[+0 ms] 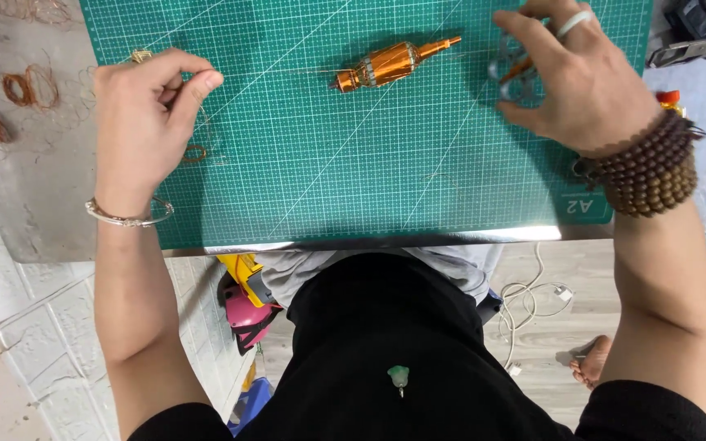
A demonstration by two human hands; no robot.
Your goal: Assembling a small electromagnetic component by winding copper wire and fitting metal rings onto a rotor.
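My left hand (147, 114) rests on the green cutting mat (328, 180), fingers curled in with thumb and forefinger pinched together on a thin copper wire (198, 152); a small loop of that wire lies just below my fingertips, and a brassy bit (140, 55) pokes out above my knuckles. A silver bangle (128, 216) sits on that wrist. Off to the outside of this hand, on the bare grey tabletop (34, 188), lie several small copper wire coils (18, 88).

My right hand (574, 82) is spread over a tool with silvery loop handles (512, 72), fingers bent around it and touching it; I cannot tell whether I have truly closed on it. A ring is on one finger, and dark wooden beads (647, 167) wrap the wrist.

Between my two hands, nearer the right one and apart from both, the copper-wound motor rotor (390, 64) lies on its side on the mat, its shaft pointing toward my right hand.
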